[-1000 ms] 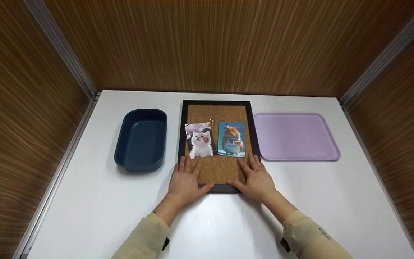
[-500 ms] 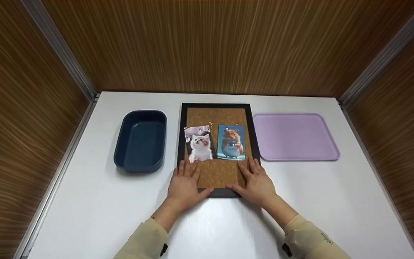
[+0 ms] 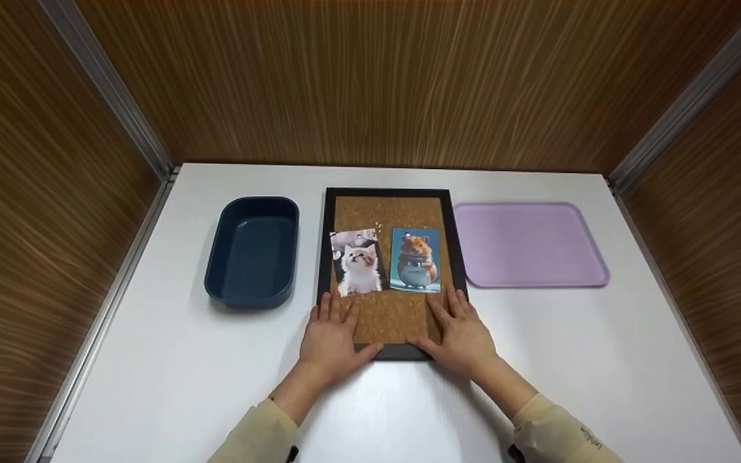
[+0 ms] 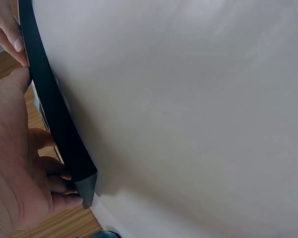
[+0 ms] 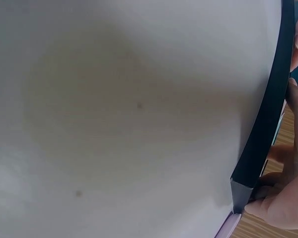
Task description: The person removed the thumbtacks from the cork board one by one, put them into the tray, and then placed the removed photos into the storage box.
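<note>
A cork board (image 3: 386,321) in a black frame lies on the white table. Two pictures are on it side by side: a kitten photo (image 3: 361,267), slightly tilted, and a hamster picture (image 3: 415,260). Each has a small pin near its top. My left hand (image 3: 329,341) rests on the board's near left corner, fingers spread and fairly straight. On the near right corner lies my right hand (image 3: 464,337), placed much the same way. Both thumbs touch the near frame edge. The wrist views show the frame's side (image 4: 54,104) against the hands.
Left of the board stands a deep dark blue container (image 3: 251,257). A flat lilac tray (image 3: 531,244) lies close by the board's right side. Tiny gold-coloured bits (image 3: 379,226) show on the cork above the pictures. Wood-grain panels (image 3: 370,83) surround the table.
The board, with both pictures on it, has slid a little toward me. Both hands have come along with it, keeping their places on its near corners. The container and tray stay put.
</note>
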A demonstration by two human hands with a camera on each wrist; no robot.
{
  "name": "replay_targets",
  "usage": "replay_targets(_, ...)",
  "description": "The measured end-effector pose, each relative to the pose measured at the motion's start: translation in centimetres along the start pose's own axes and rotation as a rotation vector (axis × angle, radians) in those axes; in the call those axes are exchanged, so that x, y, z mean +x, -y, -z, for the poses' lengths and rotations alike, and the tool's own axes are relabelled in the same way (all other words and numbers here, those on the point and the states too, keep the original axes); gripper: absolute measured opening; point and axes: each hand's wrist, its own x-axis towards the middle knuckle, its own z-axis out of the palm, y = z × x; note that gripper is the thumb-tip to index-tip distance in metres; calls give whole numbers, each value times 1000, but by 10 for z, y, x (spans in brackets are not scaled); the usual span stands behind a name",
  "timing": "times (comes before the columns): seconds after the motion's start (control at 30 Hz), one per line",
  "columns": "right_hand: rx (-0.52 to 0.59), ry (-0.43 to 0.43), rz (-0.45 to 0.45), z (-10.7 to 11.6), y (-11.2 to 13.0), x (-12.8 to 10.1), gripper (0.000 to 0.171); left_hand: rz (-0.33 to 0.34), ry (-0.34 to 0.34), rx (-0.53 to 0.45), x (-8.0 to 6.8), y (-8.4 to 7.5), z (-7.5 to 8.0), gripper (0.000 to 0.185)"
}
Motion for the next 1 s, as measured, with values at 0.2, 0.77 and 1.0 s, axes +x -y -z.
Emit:
replay_targets(0.2, 1, -8, 5, 0, 0, 0, 98, -9, -29, 4, -1, 0, -1, 101)
replay_targets(0.77, -12, -5, 3, 0, 1, 1, 100, -15, -36, -15, 1, 1, 0, 100)
replay_targets(1.0, -18, 4, 0, 1, 1, 1, 101, -19, -33, -30, 0, 1, 1, 100)
